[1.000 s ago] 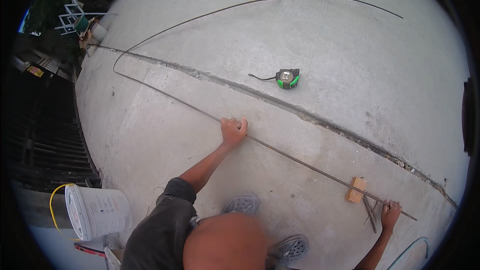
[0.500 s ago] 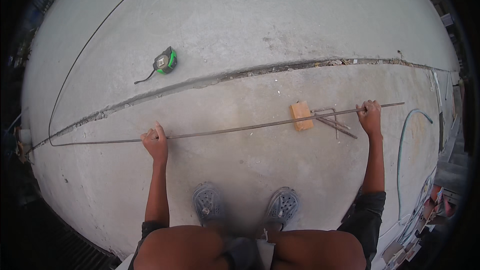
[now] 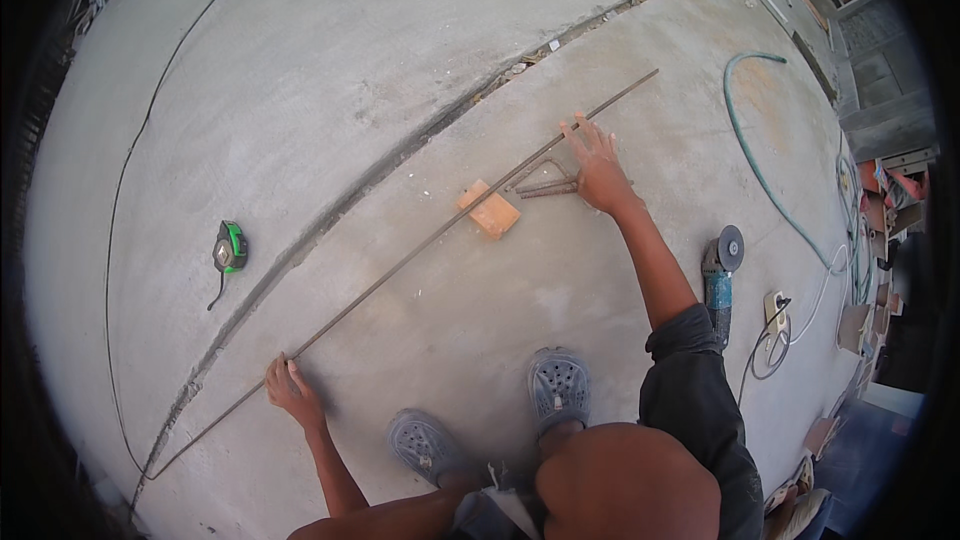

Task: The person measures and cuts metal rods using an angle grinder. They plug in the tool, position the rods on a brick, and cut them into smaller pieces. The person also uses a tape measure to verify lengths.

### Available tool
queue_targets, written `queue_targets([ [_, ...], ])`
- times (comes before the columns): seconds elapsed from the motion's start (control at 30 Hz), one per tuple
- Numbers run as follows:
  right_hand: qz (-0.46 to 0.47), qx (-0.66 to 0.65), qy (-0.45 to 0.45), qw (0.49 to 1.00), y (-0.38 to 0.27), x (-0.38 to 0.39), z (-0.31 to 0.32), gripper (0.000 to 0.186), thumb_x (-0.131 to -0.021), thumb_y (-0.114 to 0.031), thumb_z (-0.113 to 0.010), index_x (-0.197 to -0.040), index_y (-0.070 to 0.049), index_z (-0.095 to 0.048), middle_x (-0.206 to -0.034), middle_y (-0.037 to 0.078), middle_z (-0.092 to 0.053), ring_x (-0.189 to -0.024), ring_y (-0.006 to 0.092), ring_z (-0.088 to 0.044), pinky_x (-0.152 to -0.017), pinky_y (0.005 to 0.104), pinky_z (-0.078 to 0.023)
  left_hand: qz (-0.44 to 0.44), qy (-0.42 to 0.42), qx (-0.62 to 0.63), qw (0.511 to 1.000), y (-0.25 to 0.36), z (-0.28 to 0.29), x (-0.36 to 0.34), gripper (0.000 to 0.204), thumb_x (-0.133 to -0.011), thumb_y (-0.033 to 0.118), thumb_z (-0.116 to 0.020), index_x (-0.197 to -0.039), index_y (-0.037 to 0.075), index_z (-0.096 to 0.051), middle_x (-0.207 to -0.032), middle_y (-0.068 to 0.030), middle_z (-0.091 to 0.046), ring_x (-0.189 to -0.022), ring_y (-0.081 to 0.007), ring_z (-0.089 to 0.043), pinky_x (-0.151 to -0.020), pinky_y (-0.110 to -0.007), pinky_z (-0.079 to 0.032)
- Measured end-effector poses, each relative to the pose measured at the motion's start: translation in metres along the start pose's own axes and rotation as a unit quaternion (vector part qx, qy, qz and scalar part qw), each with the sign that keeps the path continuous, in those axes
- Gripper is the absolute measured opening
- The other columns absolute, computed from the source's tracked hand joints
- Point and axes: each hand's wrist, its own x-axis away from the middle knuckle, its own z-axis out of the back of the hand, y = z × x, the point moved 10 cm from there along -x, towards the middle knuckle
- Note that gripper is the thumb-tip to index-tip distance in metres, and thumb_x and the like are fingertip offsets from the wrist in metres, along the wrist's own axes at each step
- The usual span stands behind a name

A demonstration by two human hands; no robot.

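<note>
A long thin steel rod (image 3: 400,265) runs diagonally across the concrete, from its bend at lower left to its free end at upper right. Around its lower part, near the bend, the fingers of my left hand (image 3: 293,395) are closed. My right hand (image 3: 602,175) lies over the rod's upper part with fingers stretched out and spread, the fingertips touching it. An orange brick (image 3: 492,212) sits under or against the rod between my hands; I cannot tell which. Beside the brick, partly behind my right hand, are bent steel bar pieces (image 3: 545,187).
A green and black tape measure (image 3: 230,247) lies at left beyond a floor groove (image 3: 330,215). On my right are an angle grinder (image 3: 717,290), a power strip (image 3: 775,310) with its cord and a green hose (image 3: 745,130). Several boxes and scraps line the right edge.
My view has turned to the right, bringing the grinder and power strip into sight. The right hand has gone from gripping the rod to spread fingers, farther from the rod's free end.
</note>
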Motion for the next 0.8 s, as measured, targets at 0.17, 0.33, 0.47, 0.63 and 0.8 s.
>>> queue_targets([
  [0.17,-0.042,-0.151,0.125,0.980,-0.031,0.047,0.007,0.079,-0.091,0.009,-0.059,-0.167,-0.007,-0.042,-0.170,0.023,-0.041,-0.156,0.0448,-0.040,-0.131,0.0585,-0.032,0.007,0.008,0.007,1.000,0.020,-0.003,0.000,0.036,-0.114,0.029,-0.063,-0.142,0.008,-0.071,-0.149,-0.0119,-0.064,-0.145,-0.0314,-0.054,-0.124,-0.056,-0.028],
  [0.33,0.014,-0.269,0.131,0.954,-0.112,0.132,0.017,0.064,-0.093,0.007,-0.062,-0.155,-0.002,-0.054,-0.155,0.022,-0.056,-0.144,0.0427,-0.051,-0.122,0.0532,-0.042,-0.016,0.070,0.198,0.977,0.104,0.049,-0.023,0.026,-0.109,0.020,-0.070,-0.129,0.003,-0.075,-0.133,-0.0138,-0.072,-0.130,-0.0298,-0.065,-0.113,-0.050,-0.045],
  [0.47,0.057,-0.302,0.038,0.951,-0.172,0.199,0.004,0.052,-0.092,0.005,-0.065,-0.144,-0.002,-0.062,-0.145,0.020,-0.061,-0.134,0.0413,-0.058,-0.116,0.0512,-0.046,-0.040,-0.028,0.449,0.892,0.199,0.125,-0.034,0.033,-0.106,0.034,-0.075,-0.109,0.002,-0.073,-0.113,-0.0126,-0.072,-0.109,-0.0257,-0.066,-0.101,-0.043,-0.051],
  [0.63,0.097,-0.268,-0.002,0.959,-0.197,0.256,-0.016,0.042,-0.092,0.006,-0.067,-0.132,-0.003,-0.069,-0.133,0.017,-0.069,-0.122,0.0384,-0.066,-0.108,0.0484,-0.051,-0.313,-0.177,0.644,0.675,0.340,0.241,-0.033,0.051,-0.087,0.058,-0.091,-0.093,0.010,-0.075,-0.096,-0.0059,-0.075,-0.082,-0.0179,-0.064,-0.077,-0.037,-0.044],
  [0.8,0.048,-0.301,0.050,0.951,-0.185,0.248,-0.011,0.037,-0.091,0.008,-0.067,-0.127,-0.002,-0.070,-0.127,0.017,-0.072,-0.116,0.0379,-0.068,-0.102,0.0463,-0.055,-0.320,-0.306,0.667,0.599,0.365,0.256,-0.011,0.024,-0.090,0.039,-0.091,-0.083,0.021,-0.077,-0.096,0.0043,-0.074,-0.088,-0.0115,-0.065,-0.089,-0.038,-0.043],
])
